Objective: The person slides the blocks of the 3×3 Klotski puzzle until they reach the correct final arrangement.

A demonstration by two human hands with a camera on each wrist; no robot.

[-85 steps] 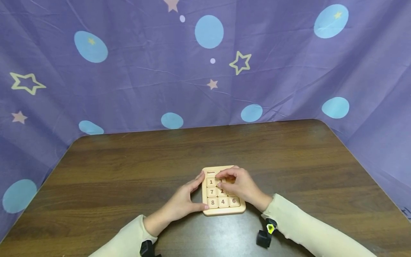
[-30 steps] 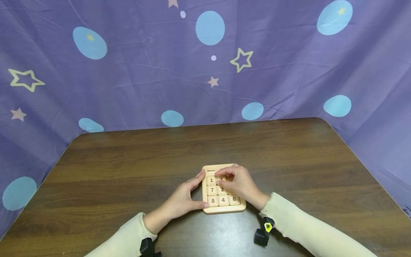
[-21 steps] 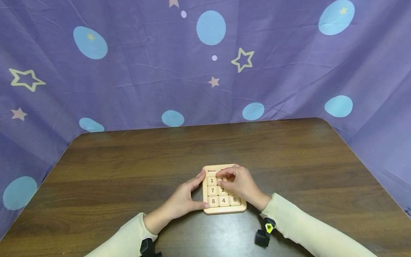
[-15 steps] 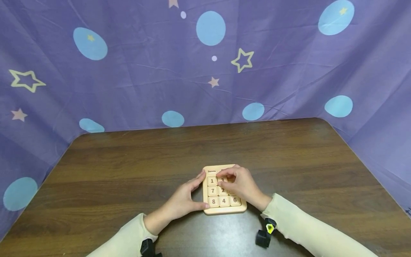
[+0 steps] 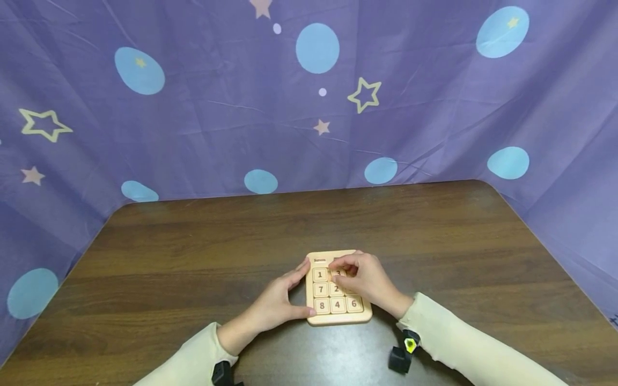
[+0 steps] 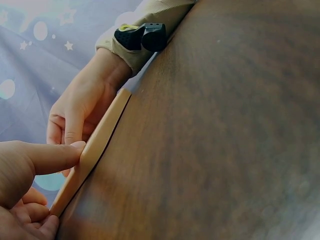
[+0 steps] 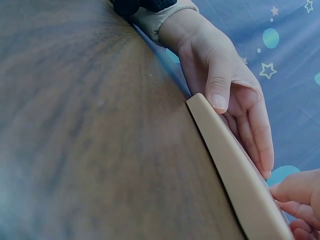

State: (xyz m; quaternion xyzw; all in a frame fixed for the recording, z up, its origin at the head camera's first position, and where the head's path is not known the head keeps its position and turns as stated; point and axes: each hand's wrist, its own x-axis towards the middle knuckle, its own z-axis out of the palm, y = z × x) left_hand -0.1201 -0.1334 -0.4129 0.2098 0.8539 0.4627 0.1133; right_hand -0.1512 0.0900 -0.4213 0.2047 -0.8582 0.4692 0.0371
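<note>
One pale yellow, rounded-rectangle, wooden-looking number board (image 5: 340, 319), lying flat on a dark brown wood-grain table (image 5: 217, 257), roughly mid-width and toward the near side. Set into it: square pale tiles (image 5: 338, 305) with dark digits. Readable: 1 and 3 up top, then 7 and 2, then 8, 4, 6 along the near row. Right end of the upper two rows mostly covered, so no clue about those.

Left hand (image 5: 277, 297): grasping the board's left side, thumb over the near-left corner, fingers farther up the same edge. Right hand (image 5: 364, 276): over the upper right part, thumb and index finger bent toward the 3 tile (image 5: 339, 273). Can't tell whether actually pinching it or just resting there, honestly.

As for handling, pure guesswork from the looks: probably light, stiff all through, easy enough to lift one-handed. Smooth-looking edges, so maybe a bit slick on that shiny table and prone to skating under a sideways push. Probably not fragile. Best place to take hold: the outer rim near a corner, fingers spread along the edge, clear of the tiles. For the tiles, probably better to use fingertips only, no hard squeezing.

Around all that: cream long sleeves (image 5: 463, 343), black wrist-worn gear (image 5: 399, 360), and a purple curtain (image 5: 217, 134) with blue dots and stars behind.
</note>
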